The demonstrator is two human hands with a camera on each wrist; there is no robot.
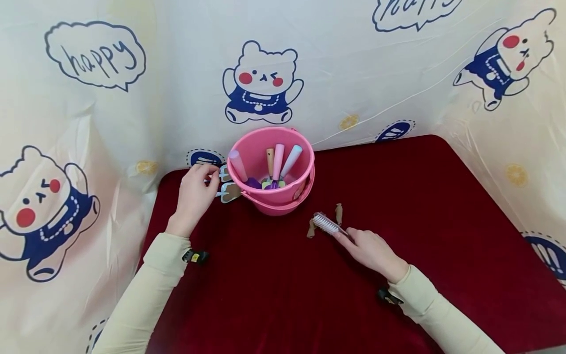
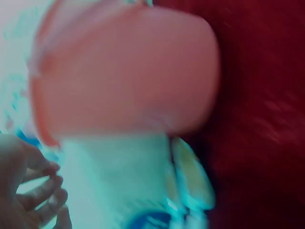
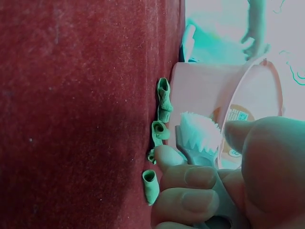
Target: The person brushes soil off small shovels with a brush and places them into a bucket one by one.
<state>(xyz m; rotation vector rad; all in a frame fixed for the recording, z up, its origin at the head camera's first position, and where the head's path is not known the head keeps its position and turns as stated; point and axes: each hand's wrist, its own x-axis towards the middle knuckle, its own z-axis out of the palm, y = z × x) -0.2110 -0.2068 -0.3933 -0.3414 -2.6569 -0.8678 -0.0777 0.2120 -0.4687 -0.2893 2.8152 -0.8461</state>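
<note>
My right hand (image 1: 371, 250) grips a brush (image 3: 200, 133) by its handle, white bristles showing. Beneath and beside the brush head, small brown, hollow, tube-like pieces (image 1: 339, 214) lie on the cloth; they look greenish in the right wrist view. My left hand (image 1: 194, 194) is beside the left rim of a pink bucket (image 1: 274, 196), fingers loosely bent with nothing between them in the left wrist view. Just right of that hand are two flat brown pieces (image 1: 230, 192) with pale blue edges, next to the bucket's side.
Inside the bucket stand several tools with upright handles, among them a pink handle (image 1: 278, 160), a light blue handle (image 1: 292, 160) and a wooden handle (image 1: 270, 160). A dark red cloth (image 1: 420, 196) covers the table. Behind it hangs a white curtain (image 1: 336, 73) printed with bears.
</note>
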